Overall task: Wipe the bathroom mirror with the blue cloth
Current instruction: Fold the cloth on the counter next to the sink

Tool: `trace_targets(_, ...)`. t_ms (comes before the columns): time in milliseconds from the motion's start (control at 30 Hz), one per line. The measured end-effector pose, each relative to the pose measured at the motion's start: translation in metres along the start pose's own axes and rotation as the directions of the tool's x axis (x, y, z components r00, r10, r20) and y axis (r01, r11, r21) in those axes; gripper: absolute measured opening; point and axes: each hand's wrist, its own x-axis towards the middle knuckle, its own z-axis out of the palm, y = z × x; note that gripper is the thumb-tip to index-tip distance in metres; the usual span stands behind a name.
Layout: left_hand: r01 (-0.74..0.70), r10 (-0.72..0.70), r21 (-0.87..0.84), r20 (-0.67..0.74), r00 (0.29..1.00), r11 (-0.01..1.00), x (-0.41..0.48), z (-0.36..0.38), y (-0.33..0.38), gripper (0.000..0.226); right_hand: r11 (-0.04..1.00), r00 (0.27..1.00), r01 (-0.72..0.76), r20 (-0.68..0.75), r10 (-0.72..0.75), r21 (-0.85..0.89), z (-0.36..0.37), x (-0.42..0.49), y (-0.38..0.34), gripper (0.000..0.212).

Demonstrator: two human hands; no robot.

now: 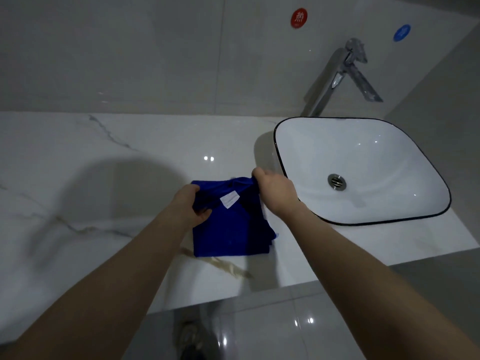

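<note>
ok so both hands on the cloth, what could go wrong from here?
The left hand and right hand grip the folded blue cloth only near its top edge; lifted so, it may unfold and dangle.
It lies close beside the sink basin; a loose corner might drop in.
The mirror is out of view, so reach is unknown.

Dim, cool light from overhead throws a broad soft shadow across the glossy white marble table [78, 157], with small glare spots there and on the floor tiles [298, 323]; wide-angle edges bend and blur.
</note>
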Motion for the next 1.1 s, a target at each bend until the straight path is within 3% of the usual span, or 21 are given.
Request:
trace_targets(300, -0.056, 0.104, 0.206, -0.227, 0.968, 0.977, 0.004, -0.026, -0.059, 0.006, 0.992, 0.979, 0.112, 0.180, -0.100, -0.059, 0.043, -0.063, -0.009, 0.026)
trace_targets(400, -0.158, 0.245, 0.359, -0.213, 0.946, 0.920, 0.012, -0.037, -0.072, 0.036, 0.988, 0.979, 0.130, 0.171, -0.115, -0.081, 0.056, -0.069, -0.012, 0.024)
trace_targets(533, -0.240, 0.459, 0.738, -0.105, 0.882, 0.630, 0.013, -0.051, -0.084, 0.043, 0.990, 0.979, 0.112, 0.177, -0.096, -0.081, 0.068, -0.075, -0.018, 0.023)
trace_targets(667, -0.304, 0.559, 0.879, 0.052, 0.827, 0.368, 0.007, -0.052, -0.089, 0.053, 0.992, 0.981, 0.062, 0.189, -0.040, -0.108, 0.072, -0.079, -0.022, 0.021)
trace_targets(733, -0.281, 0.577, 0.945, 0.138, 0.805, 0.166, 0.003, -0.052, -0.091, 0.059, 0.992, 0.980, 0.042, 0.197, -0.018, -0.115, 0.072, -0.079, -0.024, 0.021)
trace_targets(933, -0.120, 0.443, 0.925, 0.283, 0.851, -0.360, -0.004, -0.057, -0.095, 0.054, 0.994, 0.963, -0.010, 0.268, 0.040, -0.113, 0.070, -0.081, -0.029, 0.025)
trace_targets(1100, -0.036, 0.393, 0.851, 0.279, 0.876, -0.525, -0.017, -0.060, -0.092, 0.054, 0.999, 0.924, -0.033, 0.380, 0.036, -0.014, 0.058, -0.088, -0.027, 0.026)
